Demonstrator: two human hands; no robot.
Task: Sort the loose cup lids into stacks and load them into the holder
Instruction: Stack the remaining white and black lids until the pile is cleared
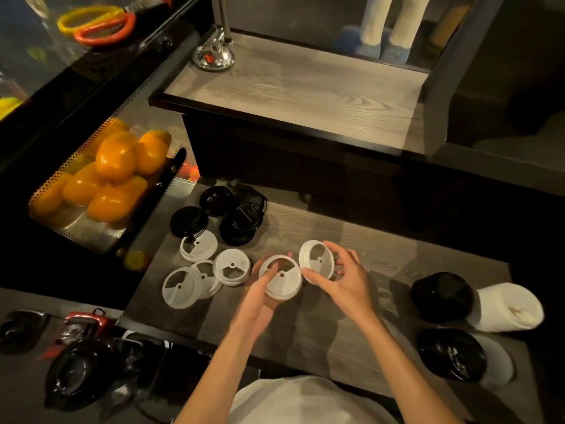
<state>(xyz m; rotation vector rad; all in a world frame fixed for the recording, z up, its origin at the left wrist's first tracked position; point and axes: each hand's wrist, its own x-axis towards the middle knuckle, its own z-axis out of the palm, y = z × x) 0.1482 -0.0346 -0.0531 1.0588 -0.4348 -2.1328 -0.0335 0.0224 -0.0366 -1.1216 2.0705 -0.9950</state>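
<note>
While the wooded-grain counter (pixel 382 249) carries the whole job, its near edge sits close below the work, and any lid dropped from the hands could roll off it. At the right end lie what appear to be sleeves of stacked lids, two black (pixel 441 296) and two white (pixel 507 307); whether these are the holder cannot be told. Far left, black lids (pixel 241 220) lie heaped and overlapping, apart from four loose white lids (pixel 211 267), two of which overlap and could drag one another when picked.

Left hand (pixel 260 296) cups a white lid (pixel 281 281) from beneath, fingers curled round its rim. Right hand (pixel 342 280) pinches a small white stack (pixel 316 261), tilted on edge, thumb below and fingers above. Judged risk: joining lid to stack misaligned or reversed, which would jam the nesting; a light pinch on a tilted stack may also let it fan apart.
</note>
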